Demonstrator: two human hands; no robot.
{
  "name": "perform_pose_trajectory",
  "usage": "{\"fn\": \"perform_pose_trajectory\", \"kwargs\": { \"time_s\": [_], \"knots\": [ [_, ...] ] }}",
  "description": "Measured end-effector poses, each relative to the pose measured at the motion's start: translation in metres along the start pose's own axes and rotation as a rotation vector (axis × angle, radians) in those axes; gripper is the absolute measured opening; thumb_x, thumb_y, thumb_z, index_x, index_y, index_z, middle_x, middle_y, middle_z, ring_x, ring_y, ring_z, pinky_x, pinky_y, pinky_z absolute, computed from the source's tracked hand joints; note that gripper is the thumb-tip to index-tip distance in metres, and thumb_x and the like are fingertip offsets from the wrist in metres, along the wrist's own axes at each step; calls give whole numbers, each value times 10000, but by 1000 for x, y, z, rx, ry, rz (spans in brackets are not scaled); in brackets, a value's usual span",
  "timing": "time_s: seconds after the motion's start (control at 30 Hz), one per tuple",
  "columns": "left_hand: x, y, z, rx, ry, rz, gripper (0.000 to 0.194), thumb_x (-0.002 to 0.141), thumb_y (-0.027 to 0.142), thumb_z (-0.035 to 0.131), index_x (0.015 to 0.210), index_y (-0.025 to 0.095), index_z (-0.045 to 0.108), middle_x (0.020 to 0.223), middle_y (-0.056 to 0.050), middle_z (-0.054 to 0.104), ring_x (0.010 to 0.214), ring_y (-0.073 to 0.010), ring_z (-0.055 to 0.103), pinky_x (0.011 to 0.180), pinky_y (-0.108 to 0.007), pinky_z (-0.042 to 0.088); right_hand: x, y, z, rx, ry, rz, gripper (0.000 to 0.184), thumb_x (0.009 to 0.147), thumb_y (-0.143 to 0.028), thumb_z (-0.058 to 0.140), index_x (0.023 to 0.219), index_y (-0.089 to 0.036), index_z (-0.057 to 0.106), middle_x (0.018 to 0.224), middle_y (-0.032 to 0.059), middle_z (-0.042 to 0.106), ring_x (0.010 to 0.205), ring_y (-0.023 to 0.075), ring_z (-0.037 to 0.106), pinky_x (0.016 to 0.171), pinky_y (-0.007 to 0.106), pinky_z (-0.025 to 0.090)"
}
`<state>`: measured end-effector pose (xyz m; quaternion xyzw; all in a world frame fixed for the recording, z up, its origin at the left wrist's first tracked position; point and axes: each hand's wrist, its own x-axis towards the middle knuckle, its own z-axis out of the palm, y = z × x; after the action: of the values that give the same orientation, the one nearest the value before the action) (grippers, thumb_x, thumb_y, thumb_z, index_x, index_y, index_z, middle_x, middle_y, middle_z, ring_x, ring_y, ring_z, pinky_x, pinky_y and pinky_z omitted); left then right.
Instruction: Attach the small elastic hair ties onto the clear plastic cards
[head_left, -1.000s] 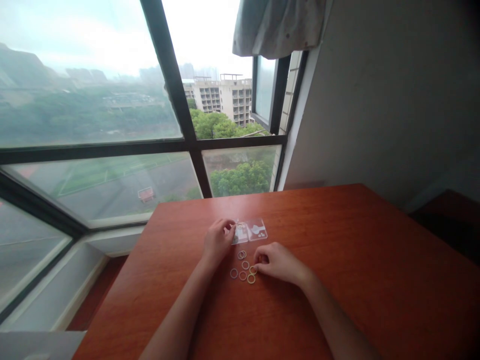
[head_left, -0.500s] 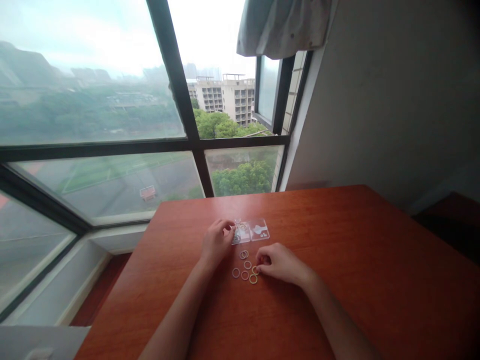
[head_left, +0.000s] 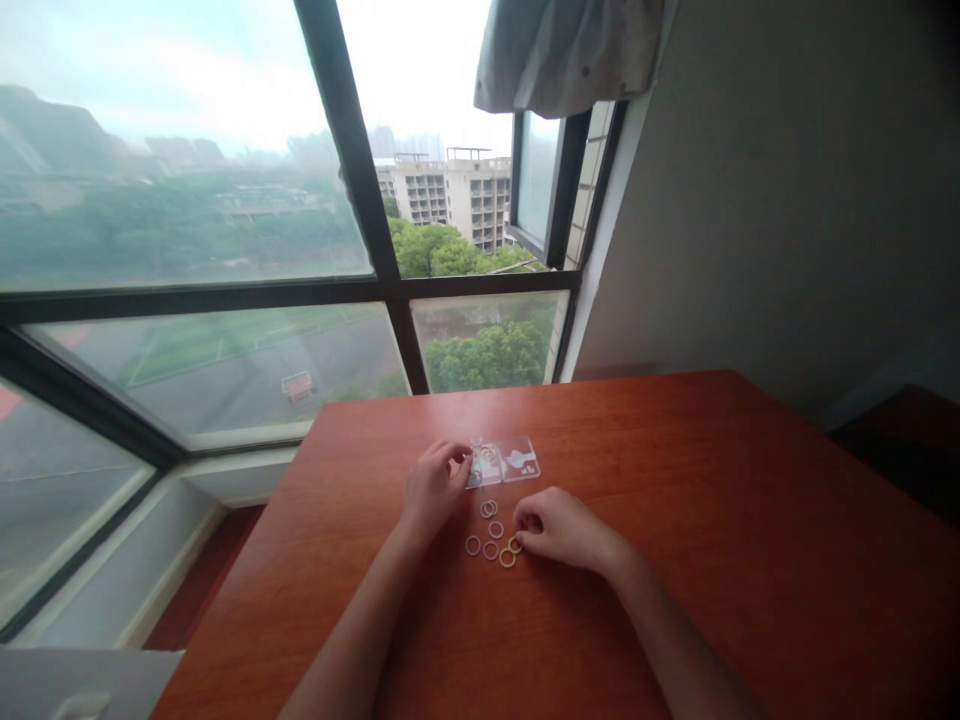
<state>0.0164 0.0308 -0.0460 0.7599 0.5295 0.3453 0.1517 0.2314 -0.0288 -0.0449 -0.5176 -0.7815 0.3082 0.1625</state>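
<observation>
Two clear plastic cards [head_left: 504, 464] lie side by side on the reddish wooden table [head_left: 675, 560]. My left hand [head_left: 431, 490] is curled with its fingertips pinched at the left card's edge. Several small rings [head_left: 489, 530] lie scattered just in front of the cards. My right hand [head_left: 559, 528] rests on the table with its fingers closed in a pinch on a yellowish ring [head_left: 514, 545] at the right of the group.
The table's far edge meets a large window with dark frames [head_left: 375, 285]. A grey wall [head_left: 772, 200] runs along the right side. A curtain [head_left: 566, 50] hangs bunched at the top. The floor drops off left of the table.
Both hands stay nearly in place. The view has shifted slightly. My right fingertips have edged a little onto the ring at the group's right.
</observation>
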Motion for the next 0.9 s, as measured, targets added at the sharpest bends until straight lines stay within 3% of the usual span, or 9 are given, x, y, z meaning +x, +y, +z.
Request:
{"fn": "perform_pose_trajectory", "kwargs": {
  "time_s": [0.27,0.47,0.63,0.73,0.9],
  "knots": [
    [-1,5,-2,-29,-10,2,118,846,214,537,875,195,650,805,-9,621,624,-111,528,586,-217,388,3,-1,2,16,54,-6,72,719,-186,615,729,-195,686,653,-18,665,574,100,548,524,191,310],
    [-4,14,-2,-105,-43,46,116,843,219,544,861,186,654,779,-10,620,618,-110,505,587,-216,383,10,1,4,56,257,-16,54,771,-205,616,738,-192,657,652,-16,641,590,114,549,559,204,345],
    [-8,30,2,-226,-187,102,154,853,256,552,783,164,653,701,-3,611,603,-100,483,572,-203,368,14,3,5,102,448,-25,55,799,-214,605,783,-192,653,621,-24,597,568,118,531,562,215,352],
    [-11,36,5,-251,-248,109,138,842,247,566,786,160,657,667,3,601,592,-97,476,564,-202,363,14,2,4,107,510,-36,58,800,-225,607,769,-192,644,602,-28,569,554,118,515,553,215,349],
    [-11,35,9,-244,-250,115,94,807,191,579,768,158,657,671,-1,609,606,-102,498,575,-205,380,14,0,4,107,549,-45,60,800,-229,607,761,-196,639,607,-25,565,558,121,512,552,214,355]
  ]
}}
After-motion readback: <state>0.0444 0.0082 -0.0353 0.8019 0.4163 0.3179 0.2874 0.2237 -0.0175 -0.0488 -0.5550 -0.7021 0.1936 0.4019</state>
